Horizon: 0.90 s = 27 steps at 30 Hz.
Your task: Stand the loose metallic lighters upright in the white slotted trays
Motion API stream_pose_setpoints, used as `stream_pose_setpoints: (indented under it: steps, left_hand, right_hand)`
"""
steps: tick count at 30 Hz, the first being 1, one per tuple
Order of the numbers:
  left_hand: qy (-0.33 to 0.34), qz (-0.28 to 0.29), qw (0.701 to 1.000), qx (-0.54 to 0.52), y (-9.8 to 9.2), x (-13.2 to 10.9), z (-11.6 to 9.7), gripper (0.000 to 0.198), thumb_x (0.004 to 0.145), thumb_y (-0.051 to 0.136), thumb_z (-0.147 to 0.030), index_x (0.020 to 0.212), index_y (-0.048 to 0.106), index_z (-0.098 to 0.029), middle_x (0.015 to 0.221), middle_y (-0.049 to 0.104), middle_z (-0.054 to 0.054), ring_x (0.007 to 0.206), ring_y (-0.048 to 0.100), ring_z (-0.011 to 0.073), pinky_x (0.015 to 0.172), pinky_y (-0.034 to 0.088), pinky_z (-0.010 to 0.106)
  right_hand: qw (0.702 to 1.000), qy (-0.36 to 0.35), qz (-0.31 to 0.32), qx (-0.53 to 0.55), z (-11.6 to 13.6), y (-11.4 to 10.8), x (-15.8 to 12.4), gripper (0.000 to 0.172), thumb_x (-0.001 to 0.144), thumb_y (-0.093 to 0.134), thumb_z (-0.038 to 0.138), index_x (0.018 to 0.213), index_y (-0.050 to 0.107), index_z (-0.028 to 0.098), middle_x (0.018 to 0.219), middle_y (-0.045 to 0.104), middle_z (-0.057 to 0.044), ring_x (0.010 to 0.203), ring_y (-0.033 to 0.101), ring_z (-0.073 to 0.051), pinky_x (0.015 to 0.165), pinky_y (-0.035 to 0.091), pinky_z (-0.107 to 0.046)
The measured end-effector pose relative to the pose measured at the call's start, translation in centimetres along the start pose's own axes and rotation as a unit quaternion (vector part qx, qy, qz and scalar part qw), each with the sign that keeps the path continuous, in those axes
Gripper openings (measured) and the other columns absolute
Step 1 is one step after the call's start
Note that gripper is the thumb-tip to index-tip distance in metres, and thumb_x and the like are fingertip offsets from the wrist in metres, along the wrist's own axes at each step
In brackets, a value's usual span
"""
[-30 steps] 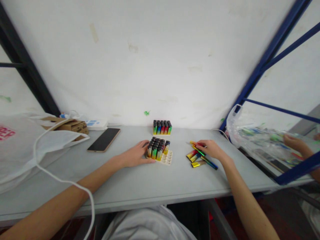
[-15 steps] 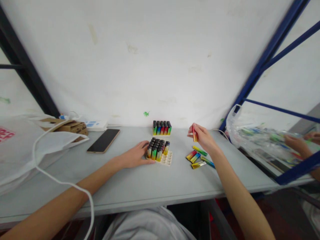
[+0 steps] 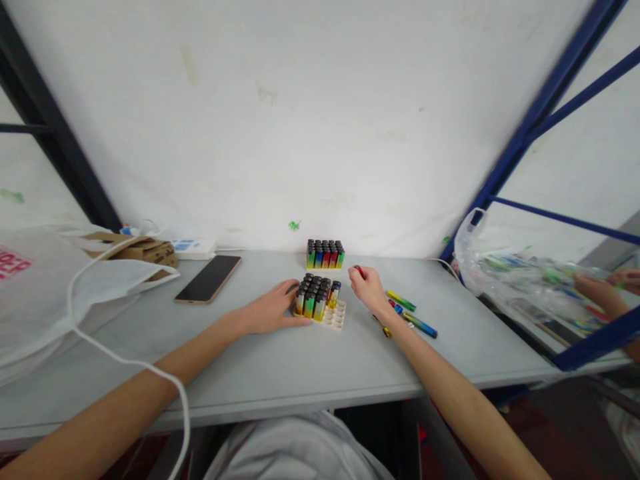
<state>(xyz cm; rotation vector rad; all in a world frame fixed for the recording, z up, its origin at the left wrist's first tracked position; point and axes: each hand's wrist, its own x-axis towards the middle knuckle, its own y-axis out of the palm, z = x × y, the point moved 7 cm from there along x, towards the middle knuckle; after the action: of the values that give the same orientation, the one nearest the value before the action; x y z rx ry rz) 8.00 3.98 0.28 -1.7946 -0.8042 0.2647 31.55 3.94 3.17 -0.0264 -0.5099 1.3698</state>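
In front of me stands a white tray [image 3: 336, 317], partly filled with upright lighters [image 3: 313, 295], black-topped with multicoloured bodies; bare sockets show at its right front. My left hand [image 3: 273, 311] grips the tray's left side, the thumb along the front edge and the fingers behind. Just right of the tray, my right hand [image 3: 369, 287] is closed on a red lighter [image 3: 359, 271], mostly hidden by the fingers. Several loose lighters [image 3: 420, 325] lie on the table to the right, some covered by my right forearm.
Against the wall sits a second block of lighters [image 3: 325, 255]. A phone [image 3: 209, 279], a white plastic bag [image 3: 30, 300] and a cardboard box [image 3: 150, 252] are on the left, with a white cable [image 3: 125, 365] hanging in front. Beyond the blue frame [image 3: 500, 167], another person's hands work.
My right hand has moved left and slightly down with the red lighter, from above the loose lighters to beside the tray. My left hand stays on the tray.
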Motion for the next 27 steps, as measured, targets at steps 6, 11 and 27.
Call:
stream_pose_setpoints:
  steps: [6,11,27]
  left_hand:
    - [-0.01,0.01,1.0,0.006,0.2,0.0,0.2,0.091,0.087,0.059,-0.081,0.147,0.053,-0.013,0.159,0.045,0.022,0.149,0.043,0.0391,0.128,0.033,0.05]
    - [0.007,-0.006,1.0,-0.003,0.0,-0.1,0.1,0.083,0.087,0.063,-0.078,0.144,0.057,-0.018,0.156,0.05,0.018,0.146,0.045,0.0384,0.126,0.036,0.05]
    - [-0.005,0.006,1.0,0.001,-0.2,-0.1,-0.3,0.084,0.088,0.061,-0.079,0.143,0.057,-0.015,0.156,0.049,0.019,0.147,0.045,0.038,0.127,0.035,0.048]
  right_hand:
    - [0.997,-0.035,-0.017,-0.068,0.9,0.0,-0.7,0.04,0.083,0.048,0.054,0.057,0.039,0.025,0.052,0.038,0.004,0.052,0.034,-0.012,0.052,0.024,-0.028]
    - [0.998,-0.041,0.016,-0.051,0.9,0.5,-0.8,0.045,0.086,0.048,0.06,0.059,0.04,0.024,0.052,0.036,0.005,0.053,0.032,-0.012,0.052,0.023,-0.028]
    - [0.98,-0.132,0.083,-0.127,4.0,-0.3,-1.7,0.036,0.102,0.046,0.056,0.092,0.056,0.022,0.063,0.052,0.005,0.06,0.046,-0.015,0.061,0.036,-0.028]
